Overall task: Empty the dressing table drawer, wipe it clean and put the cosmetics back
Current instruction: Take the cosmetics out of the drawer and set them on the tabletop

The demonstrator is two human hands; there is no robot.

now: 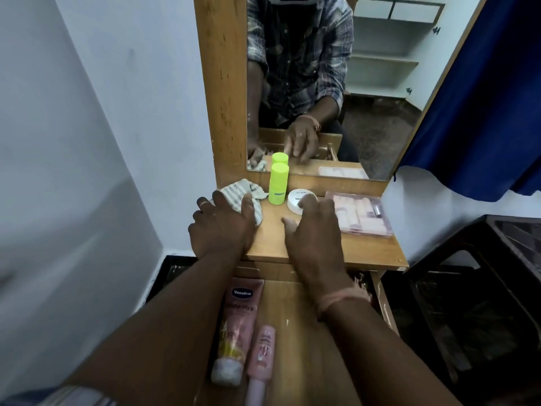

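My left hand (221,222) rests on a striped grey cloth (243,190) at the left of the dressing table top (272,244), fingers curled over it. My right hand (314,227) is spread flat, its fingertips touching a round white jar (295,200). A lime green bottle (278,183) stands upright between cloth and jar. A clear box of pink cosmetics (363,213) lies at the right of the top. Below, the open drawer (289,306) holds a pink Vaseline tube (237,326) and a slim pink tube (262,356) side by side on its left.
A mirror (322,83) stands behind the table top and reflects a person in a checked shirt. A blue curtain (483,98) hangs at the right. A dark plastic stool (474,288) stands right of the drawer. A white wall is at the left.
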